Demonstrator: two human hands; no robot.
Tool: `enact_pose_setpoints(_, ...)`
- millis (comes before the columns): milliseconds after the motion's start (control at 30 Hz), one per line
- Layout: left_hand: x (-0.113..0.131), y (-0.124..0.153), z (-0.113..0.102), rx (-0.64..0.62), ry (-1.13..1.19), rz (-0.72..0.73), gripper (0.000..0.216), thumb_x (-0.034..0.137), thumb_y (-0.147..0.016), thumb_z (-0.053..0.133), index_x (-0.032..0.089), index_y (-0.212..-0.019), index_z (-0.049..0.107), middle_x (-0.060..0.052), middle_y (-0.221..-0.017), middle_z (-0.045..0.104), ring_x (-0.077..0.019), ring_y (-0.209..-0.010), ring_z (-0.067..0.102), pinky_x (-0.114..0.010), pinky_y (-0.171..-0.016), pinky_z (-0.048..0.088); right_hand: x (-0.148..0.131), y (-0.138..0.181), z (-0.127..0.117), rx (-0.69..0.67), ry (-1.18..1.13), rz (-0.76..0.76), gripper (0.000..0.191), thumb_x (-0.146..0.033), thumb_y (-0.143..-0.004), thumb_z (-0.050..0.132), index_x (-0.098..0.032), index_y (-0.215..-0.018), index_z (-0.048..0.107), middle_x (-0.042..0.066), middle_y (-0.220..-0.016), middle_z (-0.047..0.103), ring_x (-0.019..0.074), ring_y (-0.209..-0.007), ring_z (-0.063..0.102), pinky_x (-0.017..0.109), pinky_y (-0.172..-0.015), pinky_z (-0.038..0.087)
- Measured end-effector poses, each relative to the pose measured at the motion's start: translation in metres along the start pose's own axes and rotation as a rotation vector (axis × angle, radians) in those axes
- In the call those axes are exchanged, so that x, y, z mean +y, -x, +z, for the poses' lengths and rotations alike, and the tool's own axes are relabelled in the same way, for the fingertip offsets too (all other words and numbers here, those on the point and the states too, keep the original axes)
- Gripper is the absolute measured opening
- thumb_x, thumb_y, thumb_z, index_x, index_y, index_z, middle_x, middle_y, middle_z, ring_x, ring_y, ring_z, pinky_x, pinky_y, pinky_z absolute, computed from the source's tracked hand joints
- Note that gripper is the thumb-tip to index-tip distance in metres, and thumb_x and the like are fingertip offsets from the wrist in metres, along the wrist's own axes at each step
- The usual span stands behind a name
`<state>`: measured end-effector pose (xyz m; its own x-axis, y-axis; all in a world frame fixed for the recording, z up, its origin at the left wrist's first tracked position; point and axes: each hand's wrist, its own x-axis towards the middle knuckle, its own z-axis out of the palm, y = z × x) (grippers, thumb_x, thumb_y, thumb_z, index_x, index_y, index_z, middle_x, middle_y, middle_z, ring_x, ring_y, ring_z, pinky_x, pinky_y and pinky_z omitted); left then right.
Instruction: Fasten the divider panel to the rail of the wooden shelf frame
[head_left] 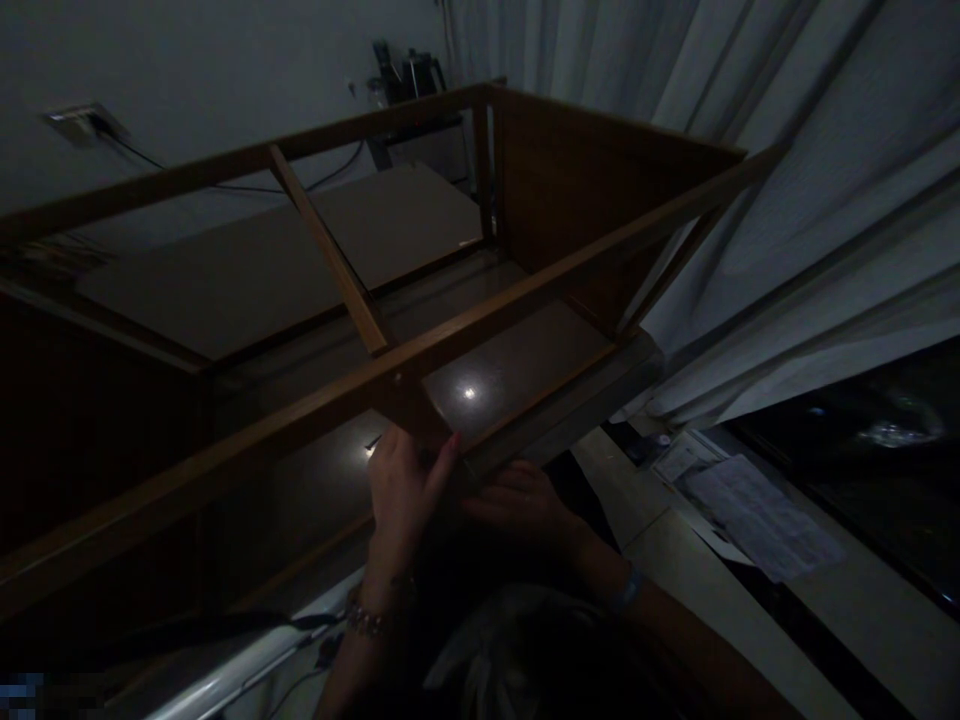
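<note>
In a dim room a wooden furniture frame [525,290] stands before me, with long rails, a cross brace and a side panel. My left hand [405,495] reaches up under the near rail, its fingers raised against a short wooden piece [409,405] below the rail. My right hand [525,505] lies beside it, fingers bent toward the lower edge of the frame. Whether either hand grips anything is lost in the dark. A bracelet is on my left wrist, a band on my right.
Pale curtains [787,220] hang at the right. Papers [750,510] lie on the floor by a dark window. A wall socket [79,120] with a cable is at upper left, a kettle [420,72] at the back. The glossy floor reflects a light.
</note>
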<state>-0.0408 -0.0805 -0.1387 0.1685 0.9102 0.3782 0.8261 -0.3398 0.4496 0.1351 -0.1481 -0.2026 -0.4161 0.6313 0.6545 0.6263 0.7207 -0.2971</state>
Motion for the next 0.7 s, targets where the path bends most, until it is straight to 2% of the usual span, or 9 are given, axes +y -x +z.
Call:
enact_pose_setpoints(233, 0.0021, -0.0006, -0.0019, -0.003, 0.003, 0.001, 0.032, 0.051, -0.084, 0.049, 0.02, -0.081, 0.056, -0.004, -0.078, 0.062, -0.0207, -0.074, 0.059, -0.031, -0.067, 0.044, -0.0023, -0.0002, 0.0028, 0.036, 0.015, 0.032, 0.027, -0.023, -0.088, 0.058, -0.033, -0.113, 0.061, -0.006, -0.081, 0.069, 0.0125, -0.078, 0.058, 0.031, -0.086, 0.04)
enact_pose_setpoints(433, 0.0019, -0.0007, -0.0011, 0.01, 0.01, 0.015, 0.029, 0.048, -0.085, 0.05, 0.02, -0.085, 0.057, -0.005, -0.081, 0.063, -0.0204, -0.076, 0.059, -0.031, -0.069, 0.043, -0.0037, -0.0035, 0.0021, 0.177, 0.067, 0.036, 0.024, -0.022, -0.089, 0.055, -0.03, -0.111, 0.063, -0.002, -0.082, 0.067, 0.0146, -0.078, 0.055, 0.031, -0.085, 0.04)
enact_pose_setpoints(600, 0.0043, -0.0018, -0.003, 0.0, 0.02, 0.006, 0.03, 0.049, -0.085, 0.049, 0.02, -0.083, 0.056, -0.005, -0.082, 0.063, -0.0207, -0.077, 0.059, -0.031, -0.069, 0.043, -0.0052, -0.0069, 0.0044, 0.122, 0.018, 0.022, 0.025, -0.021, -0.09, 0.052, -0.026, -0.113, 0.061, -0.002, -0.08, 0.067, 0.0144, -0.075, 0.054, 0.032, -0.083, 0.04)
enact_pose_setpoints(700, 0.0046, -0.0021, -0.0038, -0.018, 0.021, -0.004, 0.032, 0.05, -0.085, 0.049, 0.019, -0.082, 0.057, -0.005, -0.081, 0.063, -0.0208, -0.076, 0.059, -0.031, -0.068, 0.043, -0.0069, -0.0075, 0.0097, 0.093, -0.041, 0.071, 0.031, -0.018, -0.089, 0.048, -0.024, -0.117, 0.057, -0.001, -0.078, 0.066, 0.0145, -0.074, 0.055, 0.032, -0.08, 0.04)
